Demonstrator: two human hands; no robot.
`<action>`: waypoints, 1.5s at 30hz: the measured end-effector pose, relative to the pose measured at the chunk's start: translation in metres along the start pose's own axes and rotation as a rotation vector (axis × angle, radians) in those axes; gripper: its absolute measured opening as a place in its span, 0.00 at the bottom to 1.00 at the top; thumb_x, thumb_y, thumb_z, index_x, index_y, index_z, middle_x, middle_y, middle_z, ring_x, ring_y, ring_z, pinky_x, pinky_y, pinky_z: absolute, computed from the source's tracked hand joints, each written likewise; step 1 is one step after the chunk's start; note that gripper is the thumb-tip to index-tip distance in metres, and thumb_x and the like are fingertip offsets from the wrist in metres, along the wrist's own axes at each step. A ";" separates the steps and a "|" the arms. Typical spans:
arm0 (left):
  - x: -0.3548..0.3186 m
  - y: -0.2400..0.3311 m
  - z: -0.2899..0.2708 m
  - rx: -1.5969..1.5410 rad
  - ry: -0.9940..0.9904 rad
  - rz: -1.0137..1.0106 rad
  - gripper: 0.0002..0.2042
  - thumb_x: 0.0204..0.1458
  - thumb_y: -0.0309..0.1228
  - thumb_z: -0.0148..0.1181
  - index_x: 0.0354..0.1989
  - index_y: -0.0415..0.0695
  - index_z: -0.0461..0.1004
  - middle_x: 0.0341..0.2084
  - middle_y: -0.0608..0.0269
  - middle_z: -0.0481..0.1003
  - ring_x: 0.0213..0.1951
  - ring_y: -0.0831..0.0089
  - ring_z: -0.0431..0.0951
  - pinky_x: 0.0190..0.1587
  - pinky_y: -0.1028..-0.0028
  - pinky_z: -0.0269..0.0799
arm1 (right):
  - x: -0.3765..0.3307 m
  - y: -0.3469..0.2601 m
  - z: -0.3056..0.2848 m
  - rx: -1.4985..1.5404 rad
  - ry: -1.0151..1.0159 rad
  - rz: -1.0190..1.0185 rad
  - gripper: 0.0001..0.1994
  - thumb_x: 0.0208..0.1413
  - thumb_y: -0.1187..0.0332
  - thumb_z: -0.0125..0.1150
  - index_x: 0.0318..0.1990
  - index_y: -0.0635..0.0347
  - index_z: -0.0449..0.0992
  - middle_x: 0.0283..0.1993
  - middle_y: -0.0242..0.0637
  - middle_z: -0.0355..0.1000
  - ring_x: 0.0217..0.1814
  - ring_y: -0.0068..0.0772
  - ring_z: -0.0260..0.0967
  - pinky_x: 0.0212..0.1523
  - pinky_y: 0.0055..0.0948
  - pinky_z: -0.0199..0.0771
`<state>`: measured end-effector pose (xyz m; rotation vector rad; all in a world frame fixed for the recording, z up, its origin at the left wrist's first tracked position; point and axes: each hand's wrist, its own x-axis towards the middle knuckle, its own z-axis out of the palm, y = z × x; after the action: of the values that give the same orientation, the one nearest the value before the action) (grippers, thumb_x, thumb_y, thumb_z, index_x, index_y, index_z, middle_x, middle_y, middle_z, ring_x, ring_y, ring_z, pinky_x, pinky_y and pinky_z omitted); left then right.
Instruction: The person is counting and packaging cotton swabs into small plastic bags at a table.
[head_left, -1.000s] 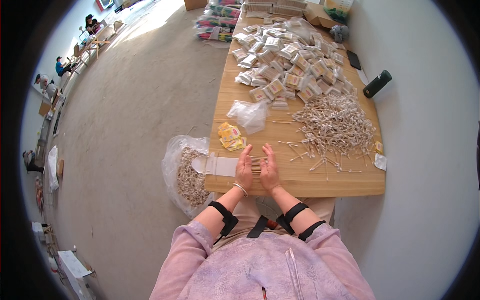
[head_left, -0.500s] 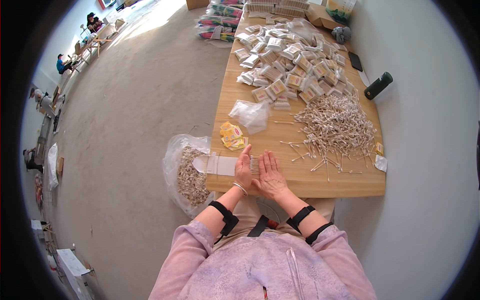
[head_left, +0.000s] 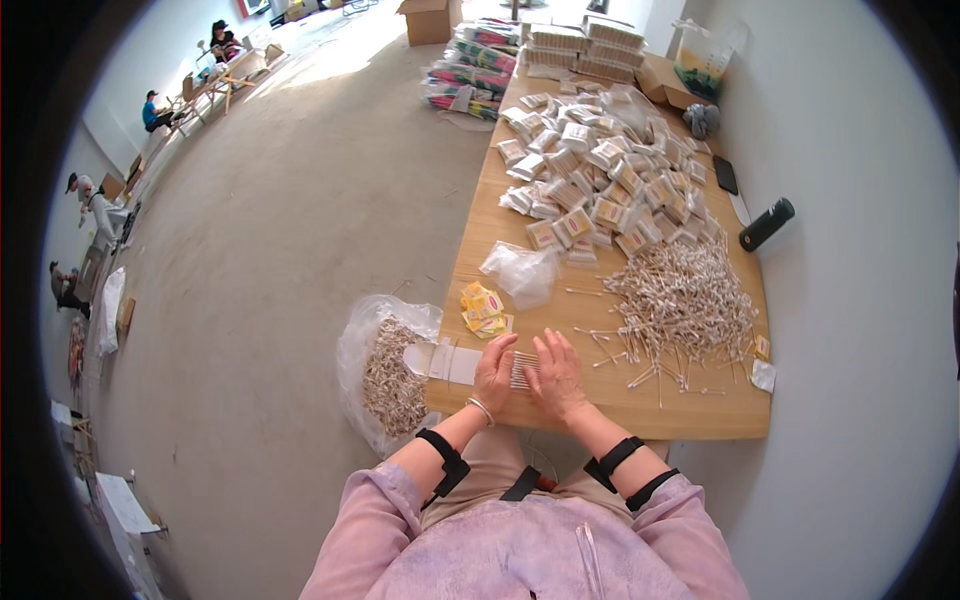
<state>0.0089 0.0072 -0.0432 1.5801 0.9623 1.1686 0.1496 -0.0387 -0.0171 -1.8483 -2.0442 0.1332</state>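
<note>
A row of cotton swabs (head_left: pixel 523 370) lies side by side on the table between my hands. My left hand (head_left: pixel 493 370) stands on its edge at the row's left end, its fingers stretched out, partly covering a flat white strip (head_left: pixel 455 364). On the right, my right hand (head_left: pixel 560 374) rests palm down with fingers extended and slightly apart, the fingertips at the row's right end. Neither hand is closed around anything. A big heap of loose cotton swabs (head_left: pixel 688 302) spreads to the right, with stray swabs near my right hand.
Yellow printed cards (head_left: pixel 484 308) and clear plastic bags (head_left: pixel 524 274) lie beyond my left hand. Packed swab packets (head_left: pixel 600 170) are piled farther back. A plastic bag of swabs (head_left: pixel 393 372) hangs at the table's left edge. A dark bottle (head_left: pixel 767 224) stands by the wall.
My right hand has shifted right and its fingers have loosened, widening the space between my hands and showing more of the swab row. The whole view has tilted upward slightly.
</note>
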 end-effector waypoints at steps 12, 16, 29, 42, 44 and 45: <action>-0.007 -0.009 -0.005 -0.100 0.037 -0.260 0.08 0.56 0.24 0.47 0.42 0.37 0.71 0.30 0.64 0.74 0.32 0.80 0.74 0.38 0.79 0.72 | 0.132 0.009 0.007 0.309 -0.026 0.499 0.24 0.45 0.54 0.61 0.51 0.50 0.73 0.56 0.44 0.58 0.59 0.47 0.53 0.61 0.41 0.54; -0.004 -0.006 -0.005 -0.087 0.043 -0.206 0.08 0.55 0.23 0.48 0.41 0.37 0.71 0.30 0.64 0.75 0.32 0.79 0.75 0.39 0.78 0.72 | 0.132 0.017 0.015 0.310 -0.076 0.525 0.25 0.44 0.54 0.62 0.50 0.54 0.73 0.57 0.41 0.59 0.60 0.45 0.52 0.61 0.40 0.53; -0.007 -0.017 0.003 -0.104 0.083 -0.236 0.08 0.50 0.23 0.52 0.38 0.39 0.73 0.27 0.61 0.77 0.31 0.73 0.78 0.36 0.75 0.73 | 0.125 0.010 0.006 0.162 0.109 0.259 0.25 0.43 0.60 0.63 0.52 0.53 0.71 0.57 0.44 0.60 0.62 0.45 0.51 0.59 0.43 0.56; -0.007 -0.012 -0.006 0.132 0.091 -0.159 0.09 0.50 0.27 0.53 0.39 0.41 0.74 0.33 0.54 0.76 0.35 0.65 0.77 0.40 0.71 0.73 | 0.130 0.048 0.051 -0.062 0.225 -0.184 0.03 0.39 0.66 0.59 0.20 0.51 0.77 0.29 0.32 0.71 0.39 0.39 0.67 0.44 0.35 0.67; -0.002 -0.015 0.003 0.112 0.065 -0.171 0.09 0.50 0.28 0.53 0.39 0.41 0.74 0.31 0.56 0.76 0.35 0.66 0.78 0.39 0.72 0.72 | 0.125 0.052 0.032 -0.028 0.254 -0.161 0.03 0.40 0.67 0.58 0.20 0.51 0.77 0.30 0.33 0.72 0.40 0.38 0.66 0.43 0.35 0.67; 0.000 -0.016 0.007 0.071 0.055 -0.167 0.09 0.50 0.28 0.54 0.39 0.41 0.73 0.31 0.56 0.77 0.35 0.67 0.78 0.40 0.73 0.73 | 0.124 0.058 0.026 -0.080 0.336 -0.207 0.03 0.38 0.66 0.59 0.20 0.51 0.76 0.30 0.32 0.72 0.40 0.38 0.66 0.40 0.34 0.68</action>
<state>0.0145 0.0104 -0.0596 1.4981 1.1602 1.0767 0.1875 0.0950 -0.0335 -1.5633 -2.0061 -0.2989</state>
